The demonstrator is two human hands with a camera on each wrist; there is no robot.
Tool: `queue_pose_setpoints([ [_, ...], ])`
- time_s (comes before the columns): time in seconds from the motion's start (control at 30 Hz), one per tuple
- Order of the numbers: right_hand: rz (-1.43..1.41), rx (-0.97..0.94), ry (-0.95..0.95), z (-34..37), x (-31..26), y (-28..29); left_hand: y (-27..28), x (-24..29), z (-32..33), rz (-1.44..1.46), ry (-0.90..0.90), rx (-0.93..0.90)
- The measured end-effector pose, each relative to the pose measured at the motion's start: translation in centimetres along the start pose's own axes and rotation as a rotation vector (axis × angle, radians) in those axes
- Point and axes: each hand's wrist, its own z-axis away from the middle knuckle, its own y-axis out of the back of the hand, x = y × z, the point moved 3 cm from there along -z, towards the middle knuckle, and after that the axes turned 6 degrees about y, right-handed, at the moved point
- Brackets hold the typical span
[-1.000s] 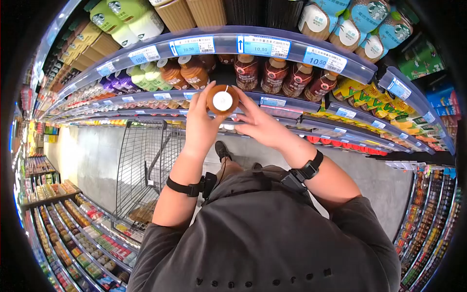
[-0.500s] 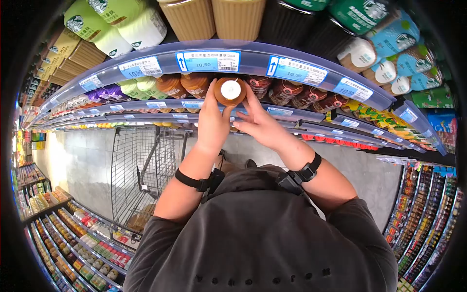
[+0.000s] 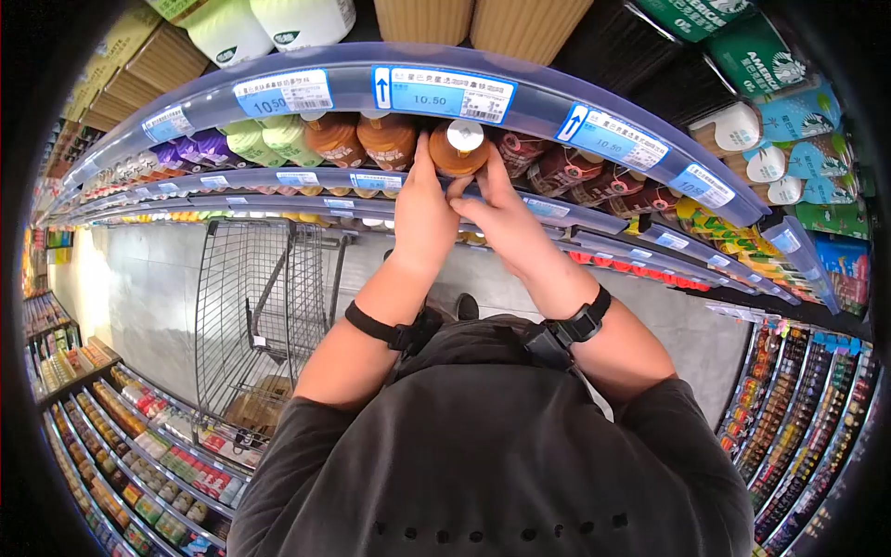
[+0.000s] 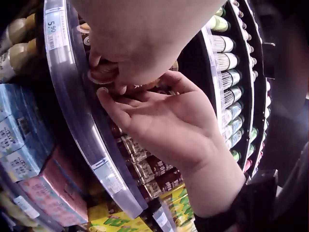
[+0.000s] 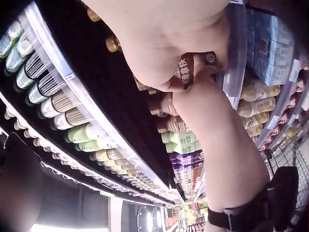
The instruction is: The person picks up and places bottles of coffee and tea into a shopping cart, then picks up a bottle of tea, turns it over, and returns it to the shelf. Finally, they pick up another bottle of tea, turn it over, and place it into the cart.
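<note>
Two hands (image 3: 429,212) (image 3: 507,221) gripping one brown bottle (image 3: 457,163); two orange-brown bottles (image 3: 386,144) left, one wire cart (image 3: 260,342) well apart.

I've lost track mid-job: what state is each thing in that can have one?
brown bottle, capped, between both hands
left hand, gripping the brown bottle
right hand, touching the brown bottle, finger curl unclear
dark-brown bottles, lined up in a row
shopping cart, brown item inside
right wrist strap, fastened

Brightly lit in the head view, with glare on the floor (image 3: 139,278) at left; bowed toward black corners; dimmer and softer in both wrist views
</note>
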Motion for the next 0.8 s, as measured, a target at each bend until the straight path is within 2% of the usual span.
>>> queue_pose_setpoints([
  [0.23, -0.049, 0.077, 0.017, -0.8, 0.5, 0.0, 0.0, -0.2, 0.1, 0.062, 0.033, 0.03],
  [0.37, -0.011, 0.078, 0.002, -1.1, 0.4, -0.2, 1.0, -0.1, 0.4, 0.062, 0.094, -0.025],
  [0.5, -0.07, 0.096, -0.019, -1.3, -0.3, -1.0, 1.8, -0.8, 1.1, -0.008, 0.035, 0.047],
  [0.8, -0.008, 0.146, -0.091, -2.0, -0.8, -1.3, 3.9, -1.5, 1.7, 0.044, -0.011, -0.025],
])
